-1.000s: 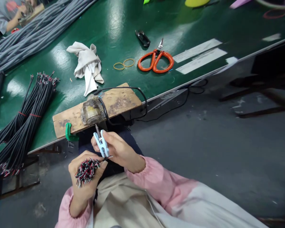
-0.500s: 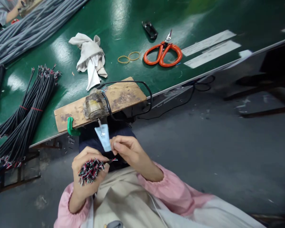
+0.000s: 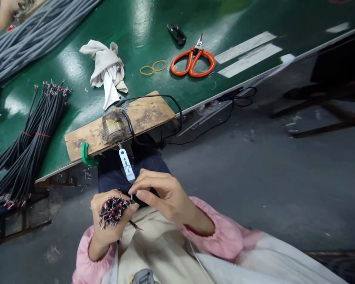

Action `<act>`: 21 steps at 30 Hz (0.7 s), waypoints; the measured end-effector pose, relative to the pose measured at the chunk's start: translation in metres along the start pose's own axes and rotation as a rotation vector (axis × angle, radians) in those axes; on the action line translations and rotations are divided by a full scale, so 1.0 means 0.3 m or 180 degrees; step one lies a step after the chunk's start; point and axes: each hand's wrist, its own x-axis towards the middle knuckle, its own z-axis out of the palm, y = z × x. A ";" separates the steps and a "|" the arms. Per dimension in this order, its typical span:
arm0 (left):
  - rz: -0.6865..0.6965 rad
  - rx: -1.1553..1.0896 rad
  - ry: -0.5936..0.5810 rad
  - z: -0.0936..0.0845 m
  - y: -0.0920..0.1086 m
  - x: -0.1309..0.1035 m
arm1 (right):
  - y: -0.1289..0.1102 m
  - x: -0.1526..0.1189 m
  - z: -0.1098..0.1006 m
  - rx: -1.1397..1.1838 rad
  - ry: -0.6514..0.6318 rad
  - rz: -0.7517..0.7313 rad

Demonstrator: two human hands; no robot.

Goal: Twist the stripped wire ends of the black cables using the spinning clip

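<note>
My left hand (image 3: 108,221) is wrapped round a bundle of thin black cables (image 3: 114,212) whose stripped red, white and black wire ends face up. One cable sticks out below its thumb. At the right of the bundle, my right hand (image 3: 162,193) has thumb and index finger close round a short wire end (image 3: 131,196). Just above the hands, a light blue tool piece (image 3: 126,165) hangs from the metal shaft of a small motor (image 3: 114,125). That motor sits on a wooden board (image 3: 148,112), held to the table edge by a green clamp (image 3: 87,154).
On the green table (image 3: 106,23) lie orange-handled scissors (image 3: 202,63), a black tool (image 3: 176,34), rubber bands (image 3: 153,68), a white cloth (image 3: 106,71), black cable bundles (image 3: 41,138) and grey cables (image 3: 44,35). A person's arm (image 3: 6,15) shows at the top left.
The blue piece, earlier wide and blurred, now shows its narrow face. My right hand has come closer to the left thumb and bundle. The view has shifted slightly.
</note>
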 end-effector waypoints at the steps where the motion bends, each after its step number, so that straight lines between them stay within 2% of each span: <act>1: 0.0002 -0.0009 -0.0032 0.001 0.004 0.003 | 0.001 0.001 -0.002 0.0063 -0.0111 0.0049; 5: -0.0019 -0.0013 -0.0142 0.006 0.020 0.017 | 0.011 0.008 -0.002 0.0274 -0.0241 0.0119; 12: -0.0009 0.0042 -0.0260 0.000 0.015 0.019 | 0.025 0.026 -0.014 0.0379 -0.0517 -0.0164; 18: -0.0026 -0.0196 -0.0268 0.000 -0.002 0.020 | 0.024 0.017 -0.015 0.0401 -0.0237 0.0207; 21: -0.0069 -0.0150 -0.0271 -0.009 -0.001 0.022 | 0.008 0.010 -0.005 -0.0017 -0.0006 -0.0018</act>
